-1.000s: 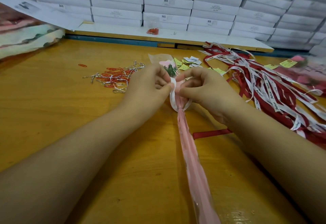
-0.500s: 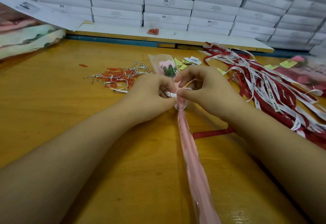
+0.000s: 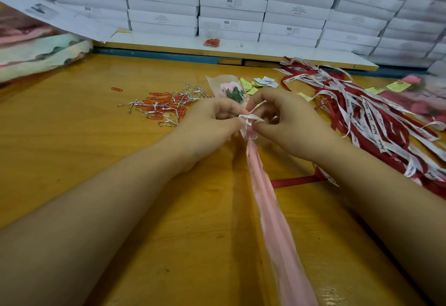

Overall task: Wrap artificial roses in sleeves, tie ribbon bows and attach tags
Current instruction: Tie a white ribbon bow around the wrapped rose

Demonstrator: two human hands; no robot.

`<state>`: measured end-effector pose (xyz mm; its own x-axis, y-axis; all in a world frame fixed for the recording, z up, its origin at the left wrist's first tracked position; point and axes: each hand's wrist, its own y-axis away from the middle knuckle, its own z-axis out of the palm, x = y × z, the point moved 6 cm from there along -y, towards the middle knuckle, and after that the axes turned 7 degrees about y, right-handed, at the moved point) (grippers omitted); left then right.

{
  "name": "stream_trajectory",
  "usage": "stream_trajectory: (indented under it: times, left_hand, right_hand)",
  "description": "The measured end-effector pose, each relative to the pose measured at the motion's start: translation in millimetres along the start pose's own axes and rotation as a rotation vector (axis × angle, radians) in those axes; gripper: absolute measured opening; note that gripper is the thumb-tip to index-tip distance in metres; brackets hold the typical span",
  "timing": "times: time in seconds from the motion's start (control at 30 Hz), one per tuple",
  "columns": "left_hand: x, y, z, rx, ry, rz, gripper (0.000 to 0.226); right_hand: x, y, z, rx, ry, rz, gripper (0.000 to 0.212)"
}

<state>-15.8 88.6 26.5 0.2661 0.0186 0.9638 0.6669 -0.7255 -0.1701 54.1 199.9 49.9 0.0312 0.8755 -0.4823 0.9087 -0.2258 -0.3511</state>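
A pink sleeve (image 3: 270, 211) with an artificial rose (image 3: 230, 89) inside lies lengthwise on the wooden table (image 3: 72, 151), bloom end away from me. A white ribbon (image 3: 248, 118) is knotted around the sleeve's neck. My left hand (image 3: 212, 124) pinches the ribbon's left end. My right hand (image 3: 287, 124) pinches the right end, a silvery strand poking up between its fingers. Both hands meet at the knot.
Red paper clips and silver twist ties (image 3: 166, 105) lie left of the hands. A heap of red and white ribbons (image 3: 376, 122) spreads at the right, with yellow tags (image 3: 259, 83) behind. Stacked white boxes (image 3: 231, 4) line the back; folded wrap (image 3: 36, 52) sits far left.
The loose ribbon loop around the sleeve has been drawn into a tight knot, and both hands have shifted slightly lower on the neck, pulling the ends sideways.
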Motion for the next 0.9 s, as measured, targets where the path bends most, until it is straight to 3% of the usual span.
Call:
stream_trajectory:
  times: [0.27, 0.5, 0.6, 0.7, 0.9]
  left_hand:
    - [0, 2, 0, 0.048, 0.024, 0.007, 0.015]
    - [-1, 2, -4, 0.142, 0.055, 0.012, 0.012]
    - [0, 2, -6, 0.157, 0.044, 0.019, 0.015]
    - [2, 2, -3, 0.121, 0.048, 0.022, 0.015]
    - [1, 2, -3, 0.142, 0.049, 0.041, 0.015]
  right_hand:
    - [-6, 3, -8, 0.05, 0.096, -0.043, 0.03]
    - [-17, 6, -9, -0.018, 0.271, -0.103, 0.004]
    - [-11, 4, -7, -0.038, 0.375, -0.075, 0.013]
    - [-10, 4, -3, -0.065, 0.341, -0.063, 0.014]
    - [-12, 5, -12, 0.045, 0.225, -0.027, 0.02]
